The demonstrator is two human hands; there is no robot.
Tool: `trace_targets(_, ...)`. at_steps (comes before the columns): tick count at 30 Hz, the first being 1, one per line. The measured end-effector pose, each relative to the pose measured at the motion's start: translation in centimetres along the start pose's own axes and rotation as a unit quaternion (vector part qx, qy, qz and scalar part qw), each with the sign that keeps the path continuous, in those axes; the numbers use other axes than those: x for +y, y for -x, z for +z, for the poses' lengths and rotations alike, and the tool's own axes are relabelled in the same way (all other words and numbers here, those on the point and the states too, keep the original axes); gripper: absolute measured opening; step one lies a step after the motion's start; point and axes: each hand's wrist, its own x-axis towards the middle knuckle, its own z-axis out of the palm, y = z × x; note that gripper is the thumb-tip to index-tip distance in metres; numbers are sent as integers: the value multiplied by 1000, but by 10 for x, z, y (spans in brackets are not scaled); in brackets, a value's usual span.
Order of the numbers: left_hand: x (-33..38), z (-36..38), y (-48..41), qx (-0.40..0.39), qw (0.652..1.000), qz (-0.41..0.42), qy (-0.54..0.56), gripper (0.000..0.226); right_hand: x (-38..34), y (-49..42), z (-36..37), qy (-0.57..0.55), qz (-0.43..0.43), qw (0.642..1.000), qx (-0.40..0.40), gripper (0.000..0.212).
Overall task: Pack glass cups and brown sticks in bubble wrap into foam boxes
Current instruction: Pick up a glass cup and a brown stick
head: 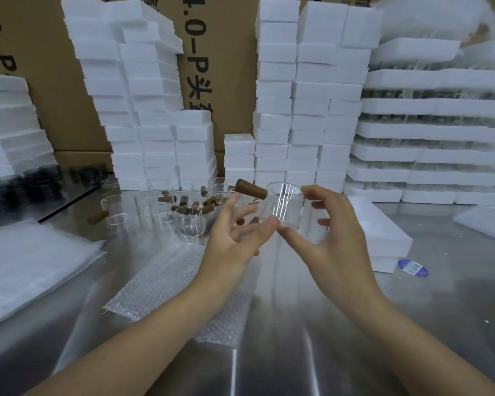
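My right hand [335, 241] holds a clear glass cup [287, 205] tilted on its side above the steel table, thumb beneath and fingers over the top. A brown stick [250, 189] lies almost level at the cup's mouth, just beyond the spread fingertips of my left hand [235, 238]; I cannot tell whether a finger touches it. That hand's fingers are straight and hold nothing. A sheet of bubble wrap [166, 278] lies flat on the table under my left forearm. A white foam box [380, 232] stands just right of my right hand.
Loose glass cups [187, 221] and brown sticks [97, 217] are scattered behind my hands. Tall stacks of foam boxes [275, 110] line the back and right. Dark cups [26, 185] stand far left, with a pile of clear wrap sheets [26, 267] in front. A blue sticker [413, 267] lies at right.
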Motion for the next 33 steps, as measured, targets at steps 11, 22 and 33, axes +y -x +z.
trace_targets(11, -22, -14, -5, -23, 891, 274, -362, 84, 0, 3, 1, 147, -146, 977, -48, 72)
trace_targets(22, -15, -15, -3, -35, 975, 108, -190, 74, -8, 6, -2, 74, -58, 990, -105, 85)
trace_targets(33, -18, -18, -10, -77, 994, -48, -61, 75, -5, -2, -3, -63, 182, 960, -204, 30)
